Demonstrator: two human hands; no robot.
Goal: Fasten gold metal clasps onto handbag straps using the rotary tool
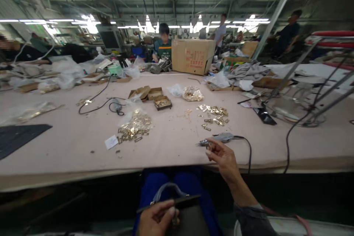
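My left hand (pixel 159 218), low in the view, pinches the edge of a dark bag (pixel 188 217) with a clear plastic-wrapped handle, which rests on my lap. Its fingers are closed on the bag near a small metal part. My right hand (pixel 224 158) is raised at the table's front edge, thumb and index finger pinched on a small metal piece (pixel 208 146). Just behind those fingertips lies a grey electric screwdriver (pixel 223 137) with a black cable. Gold metal pieces (pixel 218 114) are scattered beyond it.
A heap of gold pieces (pixel 136 123) in plastic lies left of centre on the table (pixel 166 147). Small cardboard boxes (pixel 155 93), a large carton (pixel 193 56) and a metal stand (pixel 295 66) are farther out. A person (pixel 163 46) sits across the table.
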